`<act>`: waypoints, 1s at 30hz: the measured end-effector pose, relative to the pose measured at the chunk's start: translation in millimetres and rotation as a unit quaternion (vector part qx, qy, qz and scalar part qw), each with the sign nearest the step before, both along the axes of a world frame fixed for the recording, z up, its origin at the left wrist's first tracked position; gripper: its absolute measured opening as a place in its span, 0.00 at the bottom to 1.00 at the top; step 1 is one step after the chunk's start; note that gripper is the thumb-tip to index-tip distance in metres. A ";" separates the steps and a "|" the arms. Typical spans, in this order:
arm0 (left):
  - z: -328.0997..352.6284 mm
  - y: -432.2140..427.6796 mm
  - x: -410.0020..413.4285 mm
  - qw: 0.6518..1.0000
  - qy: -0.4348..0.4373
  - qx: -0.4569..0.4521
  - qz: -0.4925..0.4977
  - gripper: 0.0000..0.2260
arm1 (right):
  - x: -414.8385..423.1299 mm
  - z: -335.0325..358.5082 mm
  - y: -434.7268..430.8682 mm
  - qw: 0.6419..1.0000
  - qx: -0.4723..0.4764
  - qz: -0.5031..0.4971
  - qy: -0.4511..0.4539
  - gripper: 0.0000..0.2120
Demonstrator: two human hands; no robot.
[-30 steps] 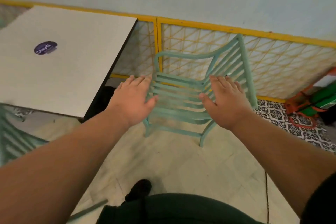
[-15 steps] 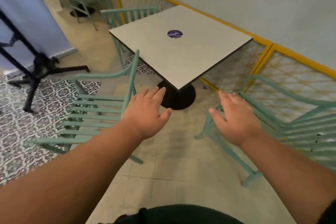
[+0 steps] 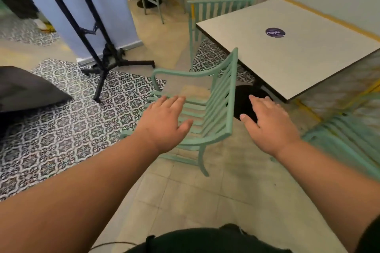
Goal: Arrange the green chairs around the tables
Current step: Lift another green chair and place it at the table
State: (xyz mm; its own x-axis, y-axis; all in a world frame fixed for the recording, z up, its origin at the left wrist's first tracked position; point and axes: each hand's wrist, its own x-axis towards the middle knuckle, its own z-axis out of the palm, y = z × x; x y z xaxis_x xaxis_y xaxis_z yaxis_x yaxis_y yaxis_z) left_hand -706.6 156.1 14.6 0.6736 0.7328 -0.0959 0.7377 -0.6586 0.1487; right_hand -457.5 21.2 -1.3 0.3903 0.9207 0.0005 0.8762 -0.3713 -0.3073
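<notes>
Left hand (image 3: 164,123) and right hand (image 3: 271,129) hover spread, empty; best grip the near green chair (image 3: 233,92) by its backrest, turning it toward the worktop (image 3: 298,57).

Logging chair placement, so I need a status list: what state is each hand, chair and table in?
left hand: open, fingers straight, holds nothing.
right hand: open, holds nothing.
table: upright, purple sticker on top.
near chair: upright, unheld, back toward the table.
far chair: upright, at the table's far side.
right chair: blurred, cut off by the frame.
</notes>
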 end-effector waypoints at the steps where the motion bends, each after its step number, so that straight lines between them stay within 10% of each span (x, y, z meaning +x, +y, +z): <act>1: -3.7 5.1 -9.9 1.000 0.005 -0.005 0.001 0.34 | -11.3 -1.8 6.7 1.000 0.002 0.004 0.013 0.33; 18: -43.8 99.3 -28.8 0.999 -0.008 -0.035 0.025 0.34 | -26.2 -28.3 97.7 0.997 -0.060 0.054 -0.009 0.33; 30: -94.9 216.6 -63.7 0.989 0.010 -0.054 -0.136 0.34 | -113.4 -71.0 141.2 0.989 -0.047 -0.138 0.026 0.33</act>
